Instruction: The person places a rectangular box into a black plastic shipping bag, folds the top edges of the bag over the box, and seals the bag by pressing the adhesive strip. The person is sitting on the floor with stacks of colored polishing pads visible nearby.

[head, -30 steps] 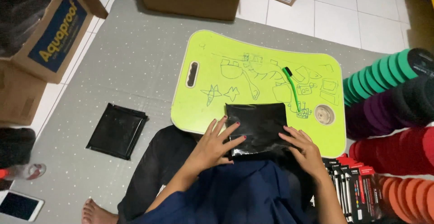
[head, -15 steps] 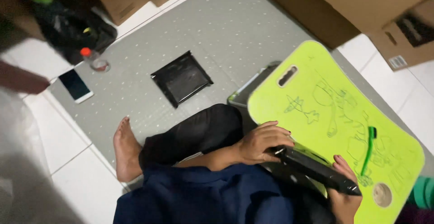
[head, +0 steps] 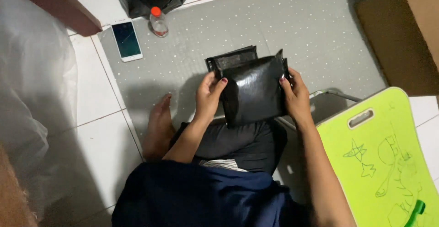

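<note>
Since a moment ago you have swung away from the lime-green plastic lap worktop (head: 388, 163) and carried the glossy black plastic pouch (head: 254, 92) out over the grey speckled floor mat (head: 297, 30), so the work now sits in the air before your knees rather than on the board. Far left, a white-framed smartphone (head: 126, 39) lies flat with its dark screen up, half on the mat, half on the white floor tiles (head: 98, 99); just beside it stands a small clear plastic bottle with an orange cap (head: 158, 22). Your left hand (head: 208, 94) is closed on the pouch's left edge, thumb on the front face, fingers behind. The pouch is rectangular, creased and shiny, catching the light; a second black pouch (head: 231, 57) of the same film lies on the mat directly behind it. Your right hand (head: 295, 94) pinches the right edge likewise. The worktop, rounded at the corners with a slot handle and doodled line drawings, sits tilted at the right.
</note>
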